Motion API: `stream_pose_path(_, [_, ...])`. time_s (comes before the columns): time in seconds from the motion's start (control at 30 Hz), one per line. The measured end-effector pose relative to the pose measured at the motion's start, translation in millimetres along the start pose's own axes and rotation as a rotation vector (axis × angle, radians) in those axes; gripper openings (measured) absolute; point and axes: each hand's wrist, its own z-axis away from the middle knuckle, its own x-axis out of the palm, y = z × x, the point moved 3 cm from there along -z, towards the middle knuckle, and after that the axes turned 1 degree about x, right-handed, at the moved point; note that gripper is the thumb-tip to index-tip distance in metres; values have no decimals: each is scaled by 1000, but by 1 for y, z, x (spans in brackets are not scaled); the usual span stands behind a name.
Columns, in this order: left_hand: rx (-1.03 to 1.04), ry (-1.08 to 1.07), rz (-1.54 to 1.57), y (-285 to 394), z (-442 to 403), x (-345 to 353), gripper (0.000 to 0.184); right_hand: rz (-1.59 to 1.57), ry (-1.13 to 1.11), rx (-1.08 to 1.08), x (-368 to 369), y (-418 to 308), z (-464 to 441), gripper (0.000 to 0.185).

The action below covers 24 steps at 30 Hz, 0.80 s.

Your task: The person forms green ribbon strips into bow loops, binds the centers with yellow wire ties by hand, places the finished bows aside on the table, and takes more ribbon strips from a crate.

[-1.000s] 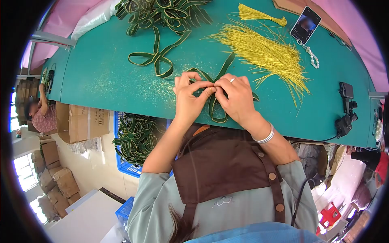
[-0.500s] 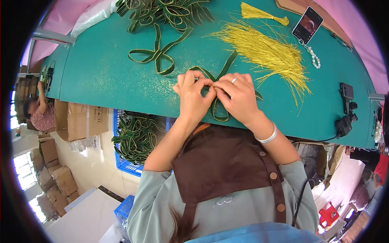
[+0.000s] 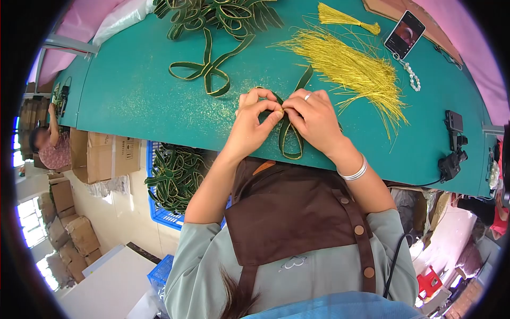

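Both my hands meet over a green ribbon bow with gold edges point(image 3: 291, 141) near the front of the green table. My left hand point(image 3: 252, 123) pinches the bow's centre between thumb and forefinger. From the other side my right hand point(image 3: 312, 118) pinches the same spot, its fingertips touching the left ones. A loop hangs below the fingers and a ribbon tail points up behind them; the knot itself is mostly hidden. Another looped ribbon point(image 3: 207, 69) lies to the left, and a pile of such ribbons point(image 3: 220, 16) sits at the back.
Loose gold wires point(image 3: 353, 69) and a tied bundle point(image 3: 345, 18) lie right of centre. A phone point(image 3: 405, 34) with beads, black devices point(image 3: 451, 151) on the right. Below the table edge, a blue basket point(image 3: 164, 215) holds ribbons. A person point(image 3: 52, 146) is at far left beside a carton point(image 3: 109, 157).
The lower loop of the bow has swung slightly to the right and the bow has turned a little between my fingers. Both hands keep their pinch at its centre.
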Motion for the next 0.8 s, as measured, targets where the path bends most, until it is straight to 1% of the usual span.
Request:
stream_pose_path(0.17, [0,-6,10,0,-1,0,11,-62,39,54,-8,-2,2,15])
stream_pose_path(0.23, [0,-14,1,0,-1,0,11,-41,70,2,-10,-5,1,15])
stream_pose_path(0.4, [-4,-19,-23,3,1,0,12,-39,51,-10,-4,-1,4,16])
stream_pose_path(0.47, [-11,-15,-66,2,3,2,9,-24,56,-18,-4,-2,5,17])
stream_pose_path(0.6, [9,43,-84,12,5,2,10,-46,70,53,-9,3,7,16])
stream_pose_path(0.67, [96,68,-340,17,6,2,13,-53,79,82,-11,6,8,15])
stream_pose_path(0.8, [163,118,-371,23,-1,9,16,-113,97,155,-11,8,9,13])
